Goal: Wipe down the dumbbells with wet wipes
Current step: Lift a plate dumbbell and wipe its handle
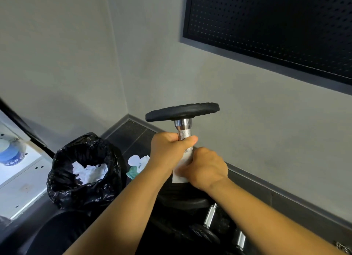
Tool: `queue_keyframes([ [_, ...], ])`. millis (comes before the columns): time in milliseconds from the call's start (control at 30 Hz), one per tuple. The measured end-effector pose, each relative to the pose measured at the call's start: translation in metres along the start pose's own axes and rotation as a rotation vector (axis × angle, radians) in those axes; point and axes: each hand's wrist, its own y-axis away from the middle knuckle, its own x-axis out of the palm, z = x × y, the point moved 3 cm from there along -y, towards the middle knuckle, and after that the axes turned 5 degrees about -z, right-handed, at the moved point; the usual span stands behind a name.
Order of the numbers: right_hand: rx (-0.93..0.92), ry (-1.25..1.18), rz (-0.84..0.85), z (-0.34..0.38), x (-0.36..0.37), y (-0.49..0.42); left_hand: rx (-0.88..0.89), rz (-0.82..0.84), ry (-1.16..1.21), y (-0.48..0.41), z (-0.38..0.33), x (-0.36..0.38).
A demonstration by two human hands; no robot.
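A dumbbell [182, 112] stands upright, its black top plate above a knurled chrome handle. My left hand [169, 150] grips the upper part of the handle, thumb across it. Just below, my right hand [204, 168] wraps a white wet wipe [180, 175] around the lower handle. The dumbbell's bottom plate is hidden behind my hands and forearms. A wet wipes pack [137, 166], green with a white flap, lies on the floor to the left of my hands.
A bin lined with a black bag [83, 171] holds crumpled white wipes at left. More dumbbells [209, 216] with chrome handles lie on the dark floor below my arms. Grey walls meet in a corner behind; a white shelf unit [19, 178] stands far left.
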Motion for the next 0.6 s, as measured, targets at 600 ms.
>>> queue_keyframes([
  [600, -0.353, -0.365, -0.104, -0.038, -0.066, -0.024, -0.546, 0.247, 0.695, 0.005, 0.015, -0.003],
])
